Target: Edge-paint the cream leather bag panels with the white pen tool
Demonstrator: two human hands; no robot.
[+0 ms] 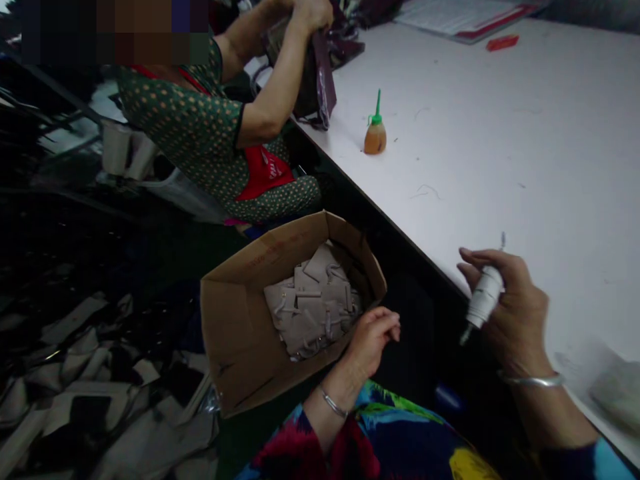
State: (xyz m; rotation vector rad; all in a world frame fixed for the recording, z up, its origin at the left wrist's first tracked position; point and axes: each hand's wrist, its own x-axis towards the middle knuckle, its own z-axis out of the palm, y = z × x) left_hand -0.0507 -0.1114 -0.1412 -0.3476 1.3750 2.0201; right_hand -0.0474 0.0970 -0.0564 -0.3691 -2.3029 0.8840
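My right hand (pixel 520 310) is closed around a slim tool with a white-wrapped handle (pixel 484 297), above the near edge of the white table. Thin metal sticks out at its lower end, and a narrow tip shows at the upper end; its exact kind is unclear. My left hand (pixel 373 337) hovers by the near right rim of a cardboard box (pixel 230 340), fingers curled together. Whether anything small is pinched there is hidden. Inside the box lies a pile of beige-grey leather-like pieces (pixel 315 303) with straps and small metal fittings.
A small bottle of amber liquid with a green spout (pixel 375 133) stands on the white table (pixel 475 133). A co-worker in a dotted top (pixel 200 127) handles a dark bag (pixel 320 87). Beige scraps (pixel 90 400) cover the floor at left. A red object (pixel 502 43) lies farther back.
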